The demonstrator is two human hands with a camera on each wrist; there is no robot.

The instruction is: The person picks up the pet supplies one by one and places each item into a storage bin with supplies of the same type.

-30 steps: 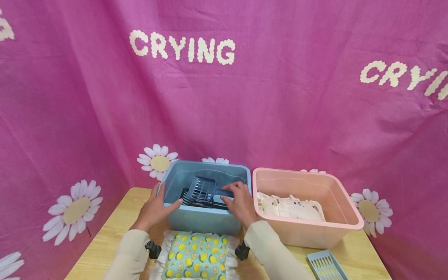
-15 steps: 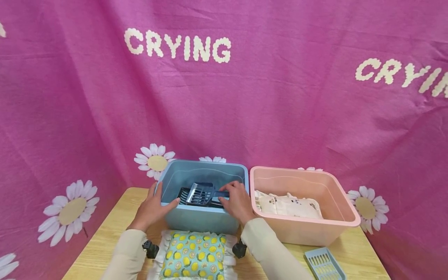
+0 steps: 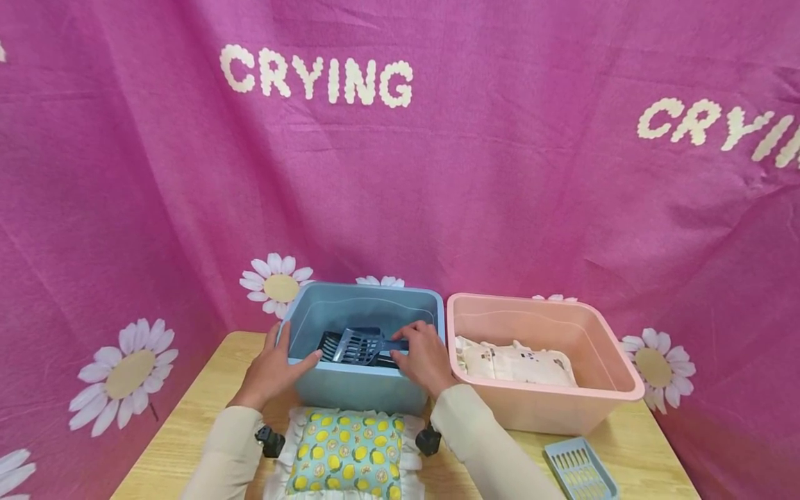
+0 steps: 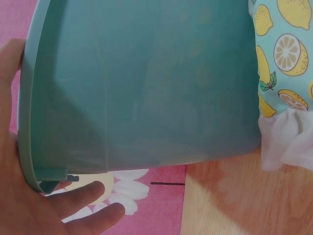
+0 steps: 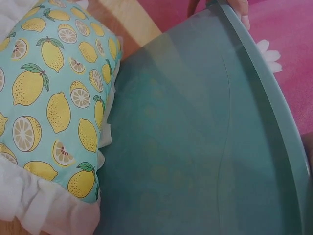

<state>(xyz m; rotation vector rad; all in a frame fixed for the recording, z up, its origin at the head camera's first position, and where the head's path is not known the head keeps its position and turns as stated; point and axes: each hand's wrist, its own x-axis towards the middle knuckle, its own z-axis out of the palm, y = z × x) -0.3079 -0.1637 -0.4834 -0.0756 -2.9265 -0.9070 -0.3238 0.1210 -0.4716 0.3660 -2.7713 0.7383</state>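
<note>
In the head view, my right hand (image 3: 426, 357) reaches over the front of a blue plastic bin (image 3: 359, 390) and holds the handle of a dark blue slotted litter scoop (image 3: 359, 347). That scoop lies over a black slotted scoop (image 3: 328, 344) inside the bin. My left hand (image 3: 271, 371) rests on the bin's left front corner. In the left wrist view its fingers (image 4: 90, 196) extend fairly straight outside the wall, with the thumb over the rim. Only the bin's outer wall (image 5: 171, 132) shows in the right wrist view, so the scoops are hidden there.
A ruffled lemon-print cushion (image 3: 346, 455) lies before the blue bin. To the right stands a pink bin (image 3: 544, 403) with a cream printed cloth item (image 3: 519, 364) inside. A light blue slotted tray (image 3: 581, 469) lies on the wooden table (image 3: 181, 423). A pink curtain (image 3: 437, 208) hangs behind.
My right hand has lowered the dark blue scoop slightly, and its slotted end lies flatter over the black one. My left hand keeps its place on the bin's corner. The head view has shifted a little.
</note>
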